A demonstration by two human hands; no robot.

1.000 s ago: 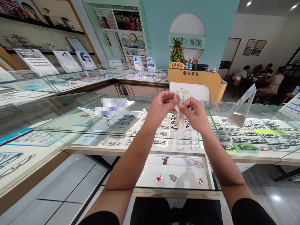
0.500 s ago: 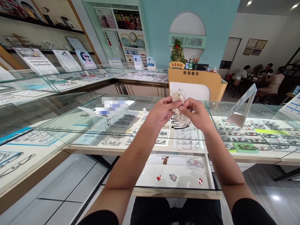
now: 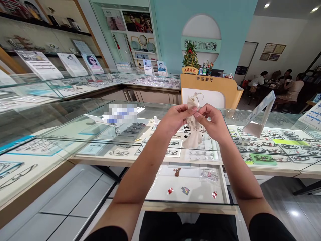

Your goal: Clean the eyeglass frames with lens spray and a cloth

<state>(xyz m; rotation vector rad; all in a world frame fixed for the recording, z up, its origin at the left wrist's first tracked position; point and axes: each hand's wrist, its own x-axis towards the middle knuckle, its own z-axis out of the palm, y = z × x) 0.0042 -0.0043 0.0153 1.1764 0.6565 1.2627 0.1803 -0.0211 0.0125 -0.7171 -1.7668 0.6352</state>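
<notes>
My left hand [image 3: 176,117] is closed, its thumb pressing a cream cleaning cloth [image 3: 192,139] that hangs down over the glass counter. Within the cloth's folds is a thin-rimmed pair of glasses [image 3: 200,95], with wire parts showing above and below my fingers. My right hand [image 3: 211,121] pinches the glasses beside the left thumb, its fingertips touching the cloth. The lenses are mostly hidden. Both hands are raised above the counter, close together.
Under the glass counter [image 3: 75,134] lie rows of spectacle frames [image 3: 135,128]. A pulled-out white drawer [image 3: 160,179] below my arms holds small tags and a plastic-wrapped item [image 3: 209,175]. A sign stand [image 3: 259,115] is at right. People sit at a table far right.
The cloth has dropped open and hangs lower from my fingers. More of the wire glasses shows above and to the right. Both hands stay in nearly the same place.
</notes>
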